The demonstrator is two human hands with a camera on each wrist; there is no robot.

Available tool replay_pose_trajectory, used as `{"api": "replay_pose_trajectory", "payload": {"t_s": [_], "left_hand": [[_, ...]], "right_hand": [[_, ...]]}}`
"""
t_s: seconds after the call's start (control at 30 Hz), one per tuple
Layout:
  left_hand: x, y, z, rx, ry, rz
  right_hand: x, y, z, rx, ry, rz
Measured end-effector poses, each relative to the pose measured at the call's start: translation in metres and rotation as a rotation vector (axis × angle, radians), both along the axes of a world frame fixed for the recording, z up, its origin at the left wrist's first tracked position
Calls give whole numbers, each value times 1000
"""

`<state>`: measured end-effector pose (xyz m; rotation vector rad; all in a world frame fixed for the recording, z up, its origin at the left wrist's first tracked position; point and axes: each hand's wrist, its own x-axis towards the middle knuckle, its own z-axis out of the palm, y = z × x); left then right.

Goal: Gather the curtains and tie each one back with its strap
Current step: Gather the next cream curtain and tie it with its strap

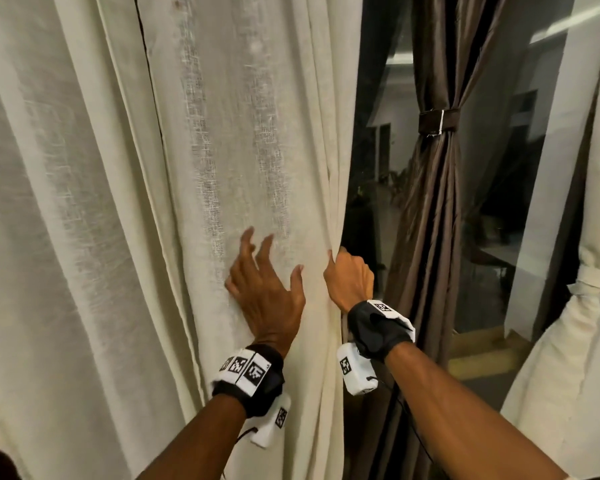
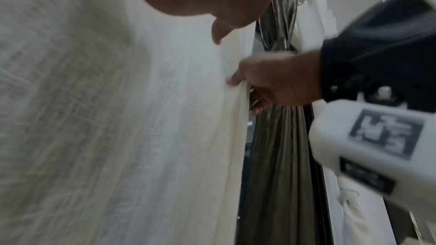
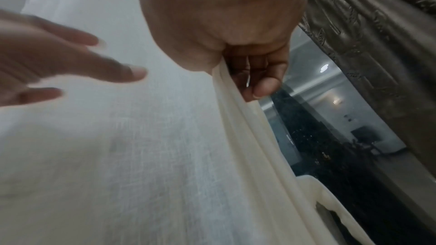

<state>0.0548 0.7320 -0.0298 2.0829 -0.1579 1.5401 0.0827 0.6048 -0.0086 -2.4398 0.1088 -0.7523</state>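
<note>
Right grip [image 1: 349, 277] clenched on cream curtain [image 1: 118, 202] edge; left [image 1: 265, 289] splayed, apparently empty.

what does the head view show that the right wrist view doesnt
Only the head view shows the brown curtain's strap tied round it, the tied cream curtain at far right, and both wrist bands.

Only the right wrist view shows the right hand's curled fingers from underneath, wrapped behind the cream curtain's folded edge.

Both show the right hand gripping that edge, the left hand spread open on the cream curtain, the brown curtain and the window glass.
</note>
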Motion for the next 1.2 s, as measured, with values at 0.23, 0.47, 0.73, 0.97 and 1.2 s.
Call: {"api": "replay_pose_trajectory", "payload": {"t_s": [0.23,0.47,0.73,0.97,1.2], "left_hand": [[22,27,22,-527,228,116],[23,-2,18,-126,423,-142],[31,-3,20,112,550,-373],[23,18,32,187,868,-557],[26,31,13,157,1119,-781]], "right_hand": [[0,22,-9,-11,-27,133],[-5,16,-13,-57,-8,89],[-13,23,-9,108,-21,259],[-9,24,0,213,211,497],[-4,25,-10,381,168,532]]}}
